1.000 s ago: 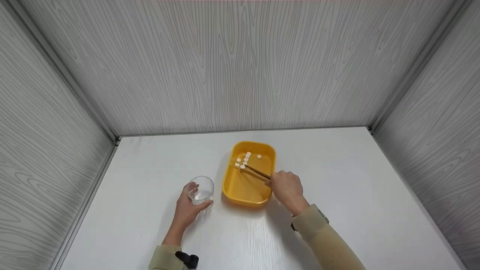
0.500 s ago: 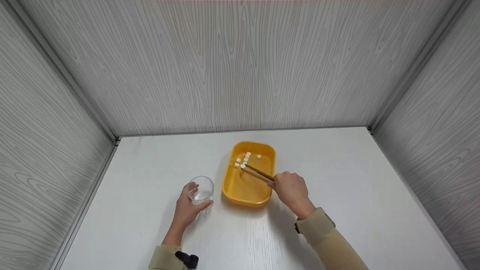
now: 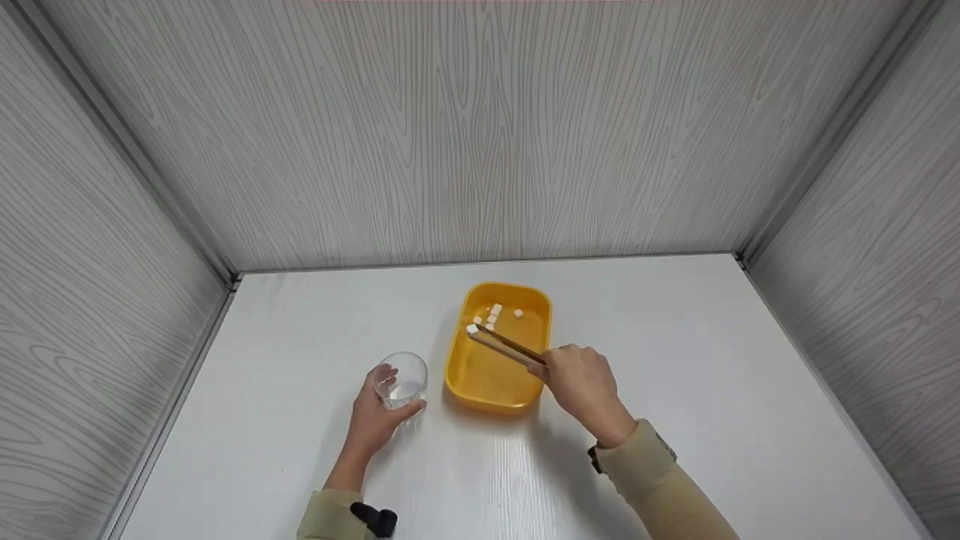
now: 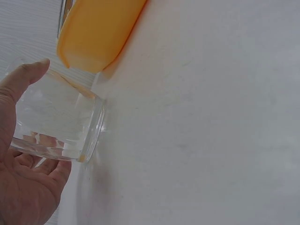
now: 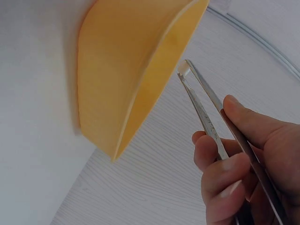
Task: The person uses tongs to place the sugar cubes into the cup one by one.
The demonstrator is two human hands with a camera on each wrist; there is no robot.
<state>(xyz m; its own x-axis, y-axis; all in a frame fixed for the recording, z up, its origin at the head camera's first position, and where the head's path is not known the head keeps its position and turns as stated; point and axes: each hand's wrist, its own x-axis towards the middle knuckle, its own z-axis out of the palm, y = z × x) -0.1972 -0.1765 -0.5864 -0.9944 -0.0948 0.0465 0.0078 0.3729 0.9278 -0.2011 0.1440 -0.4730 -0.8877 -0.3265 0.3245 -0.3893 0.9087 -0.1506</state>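
My left hand (image 3: pixel 374 417) holds a clear glass (image 3: pixel 402 379) upright on the table, left of a yellow tray (image 3: pixel 491 380); thumb and fingers lie around the glass (image 4: pixel 56 112) in the left wrist view. My right hand (image 3: pixel 583 386) pinches metal tweezers (image 3: pixel 511 346) over the tray. A white cube (image 3: pixel 472 329) is held between the tweezer tips, and the right wrist view shows this cube (image 5: pixel 184 68) raised above the tray's rim. Several more white cubes (image 3: pixel 491 319) lie at the tray's far end, one apart to the right (image 3: pixel 518 313).
The tray and glass stand on a white table (image 3: pixel 675 337). A grey wood-grain panel (image 3: pixel 480 135) rises behind it, with side panels at left (image 3: pixel 97 247) and right (image 3: pixel 862 247).
The tweezers with the cube have risen and shifted left, away from the other cubes. My right hand moved slightly right and down first. My left hand and the glass are unmoved.
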